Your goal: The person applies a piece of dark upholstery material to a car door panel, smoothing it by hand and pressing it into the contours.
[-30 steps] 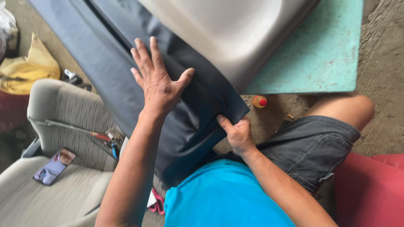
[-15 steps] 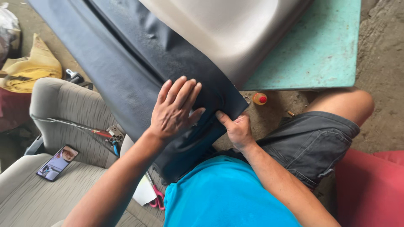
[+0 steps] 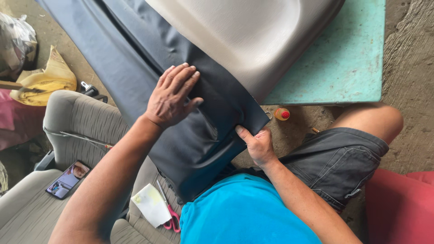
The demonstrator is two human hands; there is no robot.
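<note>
At mid-frame my left hand (image 3: 172,97) lies flat, open on the dark cover (image 3: 199,140); my right hand (image 3: 258,145) pinches its edge, which could slip and wrinkle.

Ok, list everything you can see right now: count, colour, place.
vinyl sheet: one, dark blue-grey, centre, over the lap
seat panel: one, grey-beige, on the sheet, top
board: one, turquoise, upper right
small bottle: one, orange with red cap, on the floor
car seat: one, grey, left
phone: one, on the car seat
scissors: one, red-handled, bottom centre
left hand: flat on the sheet
right hand: pinching the sheet's edge
</note>
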